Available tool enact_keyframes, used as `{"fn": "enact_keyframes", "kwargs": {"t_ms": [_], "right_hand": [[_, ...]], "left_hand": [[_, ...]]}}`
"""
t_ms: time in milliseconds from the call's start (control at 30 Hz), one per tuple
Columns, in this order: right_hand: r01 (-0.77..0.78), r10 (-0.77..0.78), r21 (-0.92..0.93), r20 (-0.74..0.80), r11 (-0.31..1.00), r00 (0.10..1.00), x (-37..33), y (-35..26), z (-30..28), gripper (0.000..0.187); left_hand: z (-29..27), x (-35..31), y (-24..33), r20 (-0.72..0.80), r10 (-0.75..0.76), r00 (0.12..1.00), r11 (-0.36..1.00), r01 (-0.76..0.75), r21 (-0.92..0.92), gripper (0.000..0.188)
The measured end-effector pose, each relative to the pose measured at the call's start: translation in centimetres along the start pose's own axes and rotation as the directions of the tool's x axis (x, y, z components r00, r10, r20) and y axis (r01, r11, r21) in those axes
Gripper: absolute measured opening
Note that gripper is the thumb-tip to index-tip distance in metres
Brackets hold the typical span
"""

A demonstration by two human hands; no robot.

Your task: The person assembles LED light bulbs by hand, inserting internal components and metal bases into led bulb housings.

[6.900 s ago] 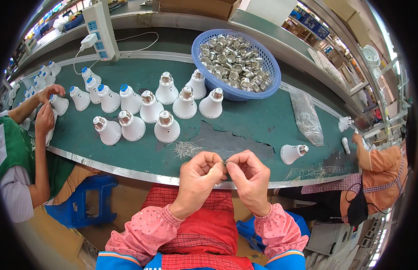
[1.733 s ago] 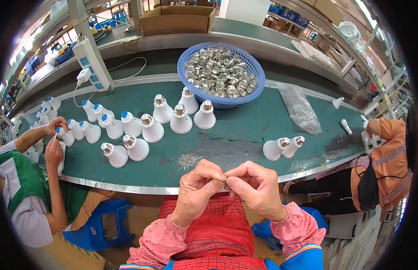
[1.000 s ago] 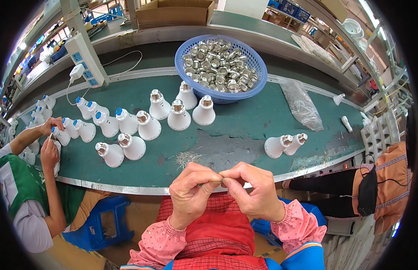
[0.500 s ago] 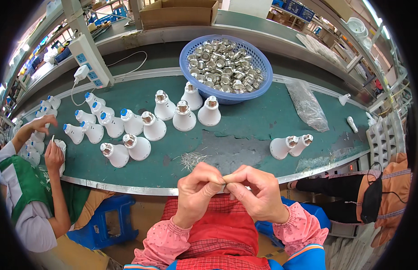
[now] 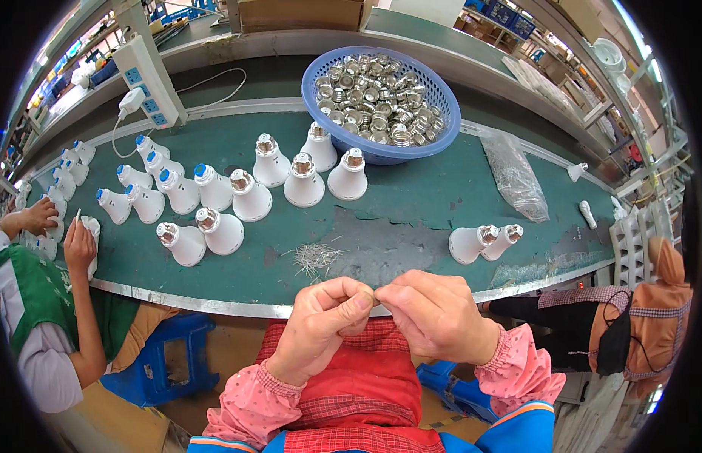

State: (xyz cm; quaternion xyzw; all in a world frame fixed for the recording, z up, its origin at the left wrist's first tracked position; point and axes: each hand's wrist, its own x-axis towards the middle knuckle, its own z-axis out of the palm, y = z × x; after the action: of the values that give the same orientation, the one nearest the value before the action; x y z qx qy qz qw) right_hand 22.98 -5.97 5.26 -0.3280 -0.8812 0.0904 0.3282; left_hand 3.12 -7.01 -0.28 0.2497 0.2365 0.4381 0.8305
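Note:
My left hand (image 5: 323,323) and my right hand (image 5: 438,313) meet over my lap at the table's near edge. Both are closed in a pinch, thumb against forefinger, with the fingertips touching or nearly so. Whatever sits between them is too small to make out. Just beyond lies a loose pile of thin silvery wire pins (image 5: 317,259). White bulb housings with metal screw caps (image 5: 252,198) stand in a group behind and left of the pile. Two more capped bulbs (image 5: 472,244) lean together at the right. A blue plastic basket (image 5: 447,90) heaped with metal screw caps (image 5: 377,102) sits at the back.
Bulbs with blue tops (image 5: 178,192) stand at the left, near a co-worker's hands (image 5: 79,245). A clear plastic bag (image 5: 515,177) lies on the green table (image 5: 411,204) at the right. A power strip (image 5: 148,79) is fixed at the back left. Another person (image 5: 630,332) is at the right.
My right hand has turned so its back faces up more, still pinching at the left fingertips. The co-worker's far hand has moved down among the bulbs. The whole view has shifted slightly.

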Motion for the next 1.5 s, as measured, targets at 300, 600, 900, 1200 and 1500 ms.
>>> {"fn": "enact_keyframes", "kwargs": {"t_ms": [300, 600, 900, 1200, 1500], "right_hand": [[-0.084, 0.09, 0.185, -0.026, 0.979, 0.996, -0.6, 0.9, 0.5, 0.02], [-0.642, 0.598, 0.752, 0.449, 0.149, 0.664, -1.0, -0.3, -0.5, 0.012], [-0.657, 0.582, 0.735, 0.465, 0.165, 0.667, -0.8, -0.6, -0.6, 0.014], [-0.582, 0.549, 0.798, 0.421, 0.154, 0.722, -1.8, 0.1, 0.2, 0.015], [-0.583, 0.574, 0.785, 0.383, 0.212, 0.724, -2.0, 0.0, 0.9, 0.01]], "left_hand": [[0.0, 0.5, 0.0, 0.084, -0.131, 0.988, 0.979, 0.142, -0.146, 0.015], [1.5, 0.5, -0.9, -0.022, 0.446, 0.895, 0.809, -0.392, 0.438, 0.007], [0.1, 0.8, -1.3, 0.19, 0.64, 0.744, 0.472, -0.576, 0.667, 0.011], [0.2, 1.0, -1.5, 0.22, 0.67, 0.709, 0.41, -0.601, 0.686, 0.011], [-0.2, 1.1, -2.2, 0.182, 0.658, 0.731, 0.479, -0.592, 0.648, 0.012]]}}
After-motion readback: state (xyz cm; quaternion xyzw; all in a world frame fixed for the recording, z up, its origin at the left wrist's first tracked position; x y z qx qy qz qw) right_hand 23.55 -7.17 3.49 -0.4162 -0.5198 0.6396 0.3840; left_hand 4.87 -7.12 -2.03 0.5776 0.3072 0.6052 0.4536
